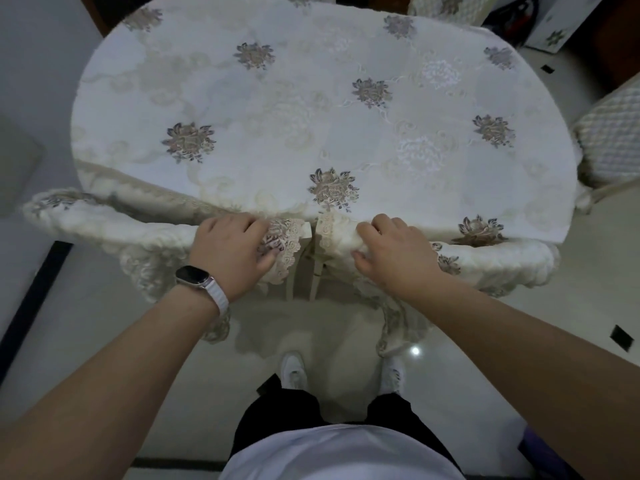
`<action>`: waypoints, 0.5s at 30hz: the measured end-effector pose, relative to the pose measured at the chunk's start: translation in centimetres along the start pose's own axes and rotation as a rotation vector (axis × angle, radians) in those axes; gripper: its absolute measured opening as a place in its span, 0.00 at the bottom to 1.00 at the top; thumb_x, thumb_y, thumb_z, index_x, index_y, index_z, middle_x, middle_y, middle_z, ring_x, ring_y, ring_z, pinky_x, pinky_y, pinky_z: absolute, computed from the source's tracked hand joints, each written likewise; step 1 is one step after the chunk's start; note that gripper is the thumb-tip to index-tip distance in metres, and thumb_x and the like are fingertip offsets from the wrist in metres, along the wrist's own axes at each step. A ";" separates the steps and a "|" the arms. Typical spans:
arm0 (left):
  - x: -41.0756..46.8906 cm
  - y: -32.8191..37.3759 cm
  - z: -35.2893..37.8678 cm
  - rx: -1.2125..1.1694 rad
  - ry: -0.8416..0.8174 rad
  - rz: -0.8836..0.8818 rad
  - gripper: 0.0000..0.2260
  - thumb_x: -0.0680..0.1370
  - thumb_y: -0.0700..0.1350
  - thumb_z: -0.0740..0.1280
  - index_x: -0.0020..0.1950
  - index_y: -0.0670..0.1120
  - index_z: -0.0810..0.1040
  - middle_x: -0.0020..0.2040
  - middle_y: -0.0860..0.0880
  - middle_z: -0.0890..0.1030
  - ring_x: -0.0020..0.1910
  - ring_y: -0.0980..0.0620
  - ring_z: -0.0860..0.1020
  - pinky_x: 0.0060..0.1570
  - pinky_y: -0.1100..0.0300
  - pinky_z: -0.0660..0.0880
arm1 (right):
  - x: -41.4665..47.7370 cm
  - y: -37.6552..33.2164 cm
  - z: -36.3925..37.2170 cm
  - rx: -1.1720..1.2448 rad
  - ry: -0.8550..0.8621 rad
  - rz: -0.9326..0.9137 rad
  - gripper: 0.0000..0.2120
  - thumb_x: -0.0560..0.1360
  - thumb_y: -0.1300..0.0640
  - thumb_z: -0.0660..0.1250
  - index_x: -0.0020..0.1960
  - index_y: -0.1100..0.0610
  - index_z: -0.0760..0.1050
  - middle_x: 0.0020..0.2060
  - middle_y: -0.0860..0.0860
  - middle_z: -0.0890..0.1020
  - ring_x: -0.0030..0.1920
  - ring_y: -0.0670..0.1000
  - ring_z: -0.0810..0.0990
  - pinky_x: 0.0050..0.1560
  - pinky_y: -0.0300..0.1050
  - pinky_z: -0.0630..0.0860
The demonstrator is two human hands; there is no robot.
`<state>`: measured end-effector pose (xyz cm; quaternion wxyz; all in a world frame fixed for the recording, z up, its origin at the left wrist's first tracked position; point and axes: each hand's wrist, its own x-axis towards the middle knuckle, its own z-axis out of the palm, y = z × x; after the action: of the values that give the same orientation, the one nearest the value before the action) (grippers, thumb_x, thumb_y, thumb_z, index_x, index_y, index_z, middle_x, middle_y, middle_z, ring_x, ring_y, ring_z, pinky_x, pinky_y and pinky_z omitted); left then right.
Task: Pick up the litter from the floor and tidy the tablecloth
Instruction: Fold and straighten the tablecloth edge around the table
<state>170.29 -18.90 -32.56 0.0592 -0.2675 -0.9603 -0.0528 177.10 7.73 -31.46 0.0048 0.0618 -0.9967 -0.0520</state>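
Tablecloth edge gripped by both hands at the near side of the counter. Left hand, watch on the wrist, has its fingers curled over the cloth and the thumb underneath, pinching a flap with lace trim. Right hand clutches a bunched fold of cloth just across a narrow gap, fingers on top and thumb below. The two lace borders face each other across that gap, close but not touching. Outward from the hands, the overhang is rolled up along the near edge, one thick roll running left and one running right; it does not hang straight. The cloth top lies flat over the counter, flower motifs evenly spread, no obvious creases; the counter itself is hidden beneath. Floor below is pale and glossy, white shoes planted close to the counter. Small dark squares show on the floor at the right; cannot tell if they are tile insets or litter. A quilted chair cover stands at the right edge. Judgement: neither hand holds litter and none is plainly visible, so that part looks done or out of view. Tidying is in hand: the top is smooth, while the rolled hem remains to be let down and evened.
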 end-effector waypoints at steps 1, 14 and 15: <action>0.0 -0.1 -0.1 -0.002 -0.002 -0.006 0.16 0.71 0.56 0.72 0.54 0.48 0.81 0.51 0.47 0.82 0.49 0.42 0.80 0.50 0.49 0.72 | 0.1 0.0 0.0 -0.008 -0.010 0.009 0.15 0.73 0.49 0.68 0.52 0.60 0.76 0.44 0.58 0.78 0.42 0.61 0.76 0.37 0.50 0.70; 0.2 -0.2 0.1 -0.009 0.038 -0.020 0.15 0.72 0.56 0.66 0.53 0.50 0.82 0.49 0.49 0.83 0.49 0.44 0.81 0.47 0.50 0.71 | 0.0 0.6 0.3 0.041 0.027 -0.026 0.10 0.67 0.55 0.69 0.43 0.61 0.77 0.37 0.58 0.75 0.35 0.60 0.75 0.30 0.47 0.66; 0.2 -0.2 -0.1 -0.011 0.028 -0.026 0.15 0.72 0.56 0.65 0.53 0.50 0.82 0.49 0.49 0.83 0.49 0.44 0.81 0.47 0.50 0.71 | -0.2 0.7 0.3 0.045 0.030 -0.035 0.10 0.67 0.54 0.68 0.43 0.61 0.77 0.37 0.58 0.75 0.35 0.60 0.75 0.30 0.48 0.68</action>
<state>170.01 -18.93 -32.47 0.0705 -0.2543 -0.9625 -0.0625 177.18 8.44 -31.66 0.0173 0.0800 -0.9962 -0.0288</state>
